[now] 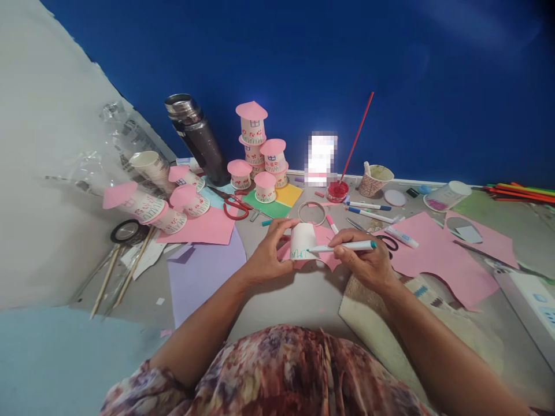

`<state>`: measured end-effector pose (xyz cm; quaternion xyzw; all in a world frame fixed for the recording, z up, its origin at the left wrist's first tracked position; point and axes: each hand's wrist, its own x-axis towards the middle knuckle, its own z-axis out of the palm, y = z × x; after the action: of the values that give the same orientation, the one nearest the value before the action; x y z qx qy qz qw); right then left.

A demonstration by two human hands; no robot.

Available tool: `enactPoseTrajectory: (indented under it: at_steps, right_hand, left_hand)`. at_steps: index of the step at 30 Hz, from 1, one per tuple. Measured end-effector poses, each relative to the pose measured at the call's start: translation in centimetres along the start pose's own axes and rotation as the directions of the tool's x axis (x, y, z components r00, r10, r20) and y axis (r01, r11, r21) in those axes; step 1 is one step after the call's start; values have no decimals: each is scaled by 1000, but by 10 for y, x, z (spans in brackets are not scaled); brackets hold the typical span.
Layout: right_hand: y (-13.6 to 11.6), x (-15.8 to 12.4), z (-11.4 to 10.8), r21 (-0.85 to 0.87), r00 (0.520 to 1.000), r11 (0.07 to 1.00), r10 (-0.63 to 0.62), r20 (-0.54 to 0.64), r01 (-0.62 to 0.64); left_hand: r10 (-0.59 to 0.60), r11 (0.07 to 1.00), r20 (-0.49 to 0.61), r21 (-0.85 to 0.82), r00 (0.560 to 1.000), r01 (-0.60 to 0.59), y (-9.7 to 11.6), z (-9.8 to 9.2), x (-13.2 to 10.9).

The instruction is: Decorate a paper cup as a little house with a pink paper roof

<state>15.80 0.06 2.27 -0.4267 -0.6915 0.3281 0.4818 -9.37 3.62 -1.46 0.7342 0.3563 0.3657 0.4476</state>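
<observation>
My left hand [273,252] grips a white paper cup [303,236], turned upside down, with fingers round its left side. Green zigzag strokes run along the cup's lower edge. In my right hand [363,258] is a green marker [353,247], its tip at the cup's front near the strokes. Pink paper with a scalloped edge [327,260] lies beneath and behind the cup. Just behind stands a roll of tape [311,213], and a pink-capped marker [332,223] lies close to it.
Paper-cup towers with pink cone roofs [253,124] stand at the back, beside a dark flask [199,141]. Red-handled scissors [235,208] lie left of centre. A red stick rises from a small red pot [337,191]. Pink paper [429,254] and a cloth [368,306] spread rightward.
</observation>
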Motion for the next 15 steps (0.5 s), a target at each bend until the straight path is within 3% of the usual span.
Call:
enactPoseTrajectory:
  at_steps: [3,8,12,15]
  right_hand:
    - [1,-1,-1,21,999,1000,-5,37,4]
    - [2,0,-1,34,999,999,15,-31,-14]
    - [4,-1,-1,50,999,998,31,13,-31]
    - [6,-2,-2,44,999,998,44,-24,-43]
  left_hand:
    - [1,1000,-10,-21,1000,-2,-1,0,0]
    - [-25,995,-31,-102,999,22,-7,1,1]
    - [-7,988,-32,-152,999,2,-11,2,1]
    - [-15,979,-36,-205,999,7,-10,2,2]
